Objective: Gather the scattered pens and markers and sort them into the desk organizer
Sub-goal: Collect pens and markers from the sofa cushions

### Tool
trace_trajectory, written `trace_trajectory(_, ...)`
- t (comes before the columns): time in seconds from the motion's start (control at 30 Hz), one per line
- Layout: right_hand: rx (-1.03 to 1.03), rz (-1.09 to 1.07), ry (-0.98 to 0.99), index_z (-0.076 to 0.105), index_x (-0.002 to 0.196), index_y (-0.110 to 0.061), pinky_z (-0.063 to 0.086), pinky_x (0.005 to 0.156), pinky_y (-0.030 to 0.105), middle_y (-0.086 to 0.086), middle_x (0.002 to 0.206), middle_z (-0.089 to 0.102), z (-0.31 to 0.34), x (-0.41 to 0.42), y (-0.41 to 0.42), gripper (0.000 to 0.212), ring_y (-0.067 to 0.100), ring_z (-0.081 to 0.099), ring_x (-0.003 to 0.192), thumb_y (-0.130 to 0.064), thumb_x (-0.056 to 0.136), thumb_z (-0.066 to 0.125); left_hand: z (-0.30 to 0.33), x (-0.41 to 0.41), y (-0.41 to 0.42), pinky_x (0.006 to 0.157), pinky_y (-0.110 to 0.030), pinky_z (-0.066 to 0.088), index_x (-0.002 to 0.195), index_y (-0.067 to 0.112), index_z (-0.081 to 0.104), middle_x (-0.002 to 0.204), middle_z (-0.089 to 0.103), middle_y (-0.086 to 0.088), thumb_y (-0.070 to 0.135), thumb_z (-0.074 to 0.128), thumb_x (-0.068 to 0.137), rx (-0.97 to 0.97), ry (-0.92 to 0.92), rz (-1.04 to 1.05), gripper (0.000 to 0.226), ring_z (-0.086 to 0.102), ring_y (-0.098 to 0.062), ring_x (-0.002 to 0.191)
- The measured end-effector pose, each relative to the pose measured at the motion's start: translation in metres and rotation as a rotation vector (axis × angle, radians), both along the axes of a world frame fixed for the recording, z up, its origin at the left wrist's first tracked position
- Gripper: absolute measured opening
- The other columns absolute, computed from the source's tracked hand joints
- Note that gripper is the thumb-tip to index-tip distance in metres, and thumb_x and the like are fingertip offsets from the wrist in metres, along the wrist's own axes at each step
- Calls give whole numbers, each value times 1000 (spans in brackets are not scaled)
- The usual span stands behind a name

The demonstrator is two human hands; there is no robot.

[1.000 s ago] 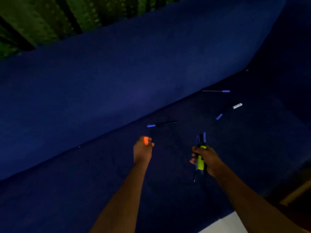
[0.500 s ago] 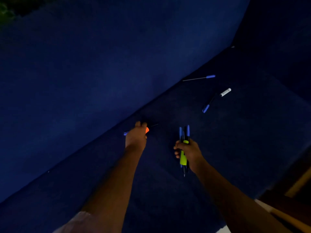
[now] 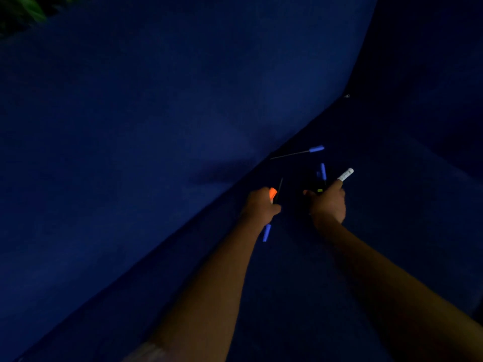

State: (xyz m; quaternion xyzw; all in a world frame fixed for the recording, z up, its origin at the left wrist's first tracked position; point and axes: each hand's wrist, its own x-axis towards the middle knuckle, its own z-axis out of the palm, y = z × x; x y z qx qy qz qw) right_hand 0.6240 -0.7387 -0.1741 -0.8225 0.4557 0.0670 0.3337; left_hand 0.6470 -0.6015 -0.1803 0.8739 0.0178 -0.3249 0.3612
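Both hands (image 3: 261, 205) (image 3: 328, 205) advanced; one blue-capped pen (image 3: 298, 152) lies loose.

No text, label, brand, number or sign can be read anywhere. The white marker (image 3: 345, 174), just beyond the right hand (image 3: 328, 202), carries faint dark marks along its barrel, but they are too small and blurred to make out as letters or figures.
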Motion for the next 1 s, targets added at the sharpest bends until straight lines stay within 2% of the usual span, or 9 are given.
trace_trajectory(0.07, -3, 9, 26, 29, 138, -7, 47, 83, 45, 18, 131, 48, -9, 4, -3, 64, 37, 56, 110, -25, 87, 64, -18, 9, -21, 77, -37, 51, 107, -1, 57, 112, 62, -18, 15, 66, 84, 37, 47, 34, 29, 62, -33, 101)
trace_trajectory(0.13, -8, 56, 18, 39, 125, -7, 51, 79, 43, 17, 120, 57, -17, 5, -2, 44, 36, 60, 101, -20, 87, 58, -32, 7, -33, 83, -39, 51, 114, 2, 56, 118, 60, -17, 14, 62, 88, 107, 71, 93, 29, 60, -32, 107)
trace_trajectory(0.3, -205, 330, -80, 46, 107, -6, 34, 64, 32, 13, 105, 59, -6, 29, 0, 24, 33, 57, 94, -15, 86, 54, -42, 11, -47, 87, -35, 47, 124, 7, 53, 129, 56, -14, 12, 54, 92, 204, 155, 135, 32, 55, -30, 118)
trace_trajectory(0.4, -399, 735, -134, 52, 110, -3, 40, 66, 40, 17, 117, 52, -3, 57, -15, 27, 38, 55, 97, -7, 83, 54, -45, 20, -49, 100, -38, 45, 132, 8, 49, 137, 50, -15, 9, 53, 92, 215, 282, 108, 40, 50, -31, 125)
trace_trajectory(0.47, -474, 1067, -67, 52, 117, -5, 44, 77, 45, 17, 125, 46, -6, 78, -27, 33, 39, 53, 103, -5, 84, 52, -47, 24, -51, 107, -41, 40, 138, 10, 42, 144, 43, -14, 8, 48, 94, 220, 341, 98, 45, 43, -31, 131)
trace_trajectory(0.53, -513, 1231, 56, 46, 127, -10, 43, 85, 43, 13, 131, 44, -8, 92, -33, 40, 34, 50, 111, -5, 88, 48, -50, 26, -54, 110, -42, 35, 143, 14, 36, 149, 36, -12, 10, 44, 96, 225, 361, 84, 48, 38, -31, 135)
trace_trajectory(0.73, -595, 1136, 68, 44, 120, -9, 45, 73, 37, 13, 111, 61, -9, 91, -16, 30, 31, 56, 101, -6, 90, 46, -55, 24, -57, 105, -39, 39, 143, 19, 36, 149, 35, -11, 12, 46, 95, 293, 351, 75, 49, 38, -30, 134)
trace_trajectory(0.87, -598, 745, -154, 56, 97, -2, 46, 56, 38, 20, 87, 65, -4, 75, -30, 18, 38, 62, 80, -5, 80, 62, -53, 21, -58, 103, -38, 40, 141, 18, 40, 147, 39, -11, 11, 48, 94, 322, 296, 70, 47, 40, -30, 133)
trace_trajectory(1.0, -485, 394, 58, 47, 120, -3, 48, 73, 43, 19, 123, 46, -6, 59, -62, 29, 36, 51, 107, -10, 91, 53, -53, 15, -58, 95, -41, 47, 133, 12, 45, 137, 48, -13, 9, 50, 91, 319, 224, 132, 42, 50, -31, 123)
